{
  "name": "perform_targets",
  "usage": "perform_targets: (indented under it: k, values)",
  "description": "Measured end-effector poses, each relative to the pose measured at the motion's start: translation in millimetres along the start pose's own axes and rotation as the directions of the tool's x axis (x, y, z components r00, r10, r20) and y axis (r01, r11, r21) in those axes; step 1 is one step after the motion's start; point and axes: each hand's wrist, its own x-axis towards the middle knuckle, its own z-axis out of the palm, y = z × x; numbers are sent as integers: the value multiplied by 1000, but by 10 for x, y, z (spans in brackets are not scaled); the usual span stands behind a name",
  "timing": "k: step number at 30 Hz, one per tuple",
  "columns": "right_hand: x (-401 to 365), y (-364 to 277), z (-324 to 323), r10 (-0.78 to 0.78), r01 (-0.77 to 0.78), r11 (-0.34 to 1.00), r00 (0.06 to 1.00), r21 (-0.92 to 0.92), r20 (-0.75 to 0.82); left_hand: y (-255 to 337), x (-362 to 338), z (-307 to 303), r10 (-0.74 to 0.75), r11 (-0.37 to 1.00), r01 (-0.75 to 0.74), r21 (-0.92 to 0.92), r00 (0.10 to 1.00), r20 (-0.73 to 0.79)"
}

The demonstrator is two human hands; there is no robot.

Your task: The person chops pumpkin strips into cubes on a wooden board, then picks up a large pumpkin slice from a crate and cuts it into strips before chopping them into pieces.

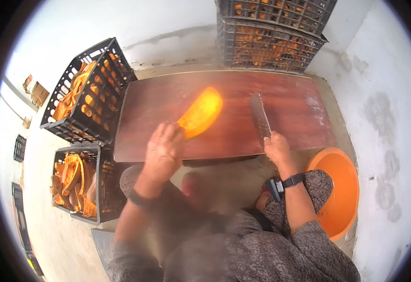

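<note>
My left hand point(164, 149) is closed around the near end of a long, bright orange pumpkin piece point(202, 111), which slants up and to the right over the reddish-brown board point(295, 110). In my right hand point(277, 146) is the handle of a cleaver point(260, 115). Its broad, dark blade points away from me, to the right of the pumpkin and apart from it. Both hands are near the board's front edge, and my fingers hide the cleaver's handle.
Left of the board, a black crate point(103, 101) holds orange pieces, and a lower crate point(98, 188) holds curved orange pieces. Stacked crates point(273, 44) stand at the back by the wall. An orange basin point(344, 188) sits beside my right knee.
</note>
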Motion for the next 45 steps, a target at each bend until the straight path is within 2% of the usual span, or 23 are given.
perform_targets:
  k: [2,7,11,13,14,16,23,25,29,31,32,34,35,37,41,43,45]
  values:
    - [30,-52,-61,217,-260,950,947,171,237,120,-15,376,61,997,-62,39,998,32]
    - [5,3,50,237,-281,936,949,211,210,441,-11,966,47,998,-39,-45,980,194]
    - [27,-46,-32,264,-309,932,937,188,230,516,-90,1200,123,992,-113,-61,971,203]
    - [58,-78,-99,315,-377,905,905,198,284,479,-110,1228,6,999,0,-44,988,155]
    - [64,-106,-130,358,-439,874,872,210,333,472,-132,1232,7,999,1,-48,987,158]
    - [64,-198,-184,356,-419,892,883,169,306,453,-175,1225,-161,977,185,-103,965,207]
    - [99,-270,-262,341,-398,905,890,150,302,546,-171,1231,-335,912,389,-130,890,309]
    - [91,-287,-254,351,-406,903,886,140,303,537,-186,1276,-492,774,583,-247,800,344]
    - [86,-299,-253,343,-392,909,897,141,280,422,-263,1368,-492,711,615,-341,782,383]
    - [86,-308,-266,342,-389,912,896,130,283,392,-266,1364,-528,563,699,-441,715,458]
    - [89,-308,-275,345,-391,913,894,121,286,379,-267,1368,-529,562,698,-444,716,456]
    - [85,-294,-233,346,-386,918,893,92,288,371,-240,1373,-522,87,726,-682,616,589]
    - [80,-289,-215,350,-384,921,890,65,292,365,-227,1375,-521,86,723,-686,619,588]
    - [96,-324,-251,348,-380,923,890,56,294,375,-145,1285,-569,-118,740,-662,496,656]
    - [97,-361,-277,341,-369,929,889,38,305,303,-214,1424,-590,-212,665,-716,497,636]
    - [104,-375,-295,338,-361,932,883,12,325,293,-162,1382,-658,-61,705,-706,504,560]
    - [103,-382,-292,331,-349,937,877,-11,348,191,-153,1497,-694,-59,675,-735,501,516]
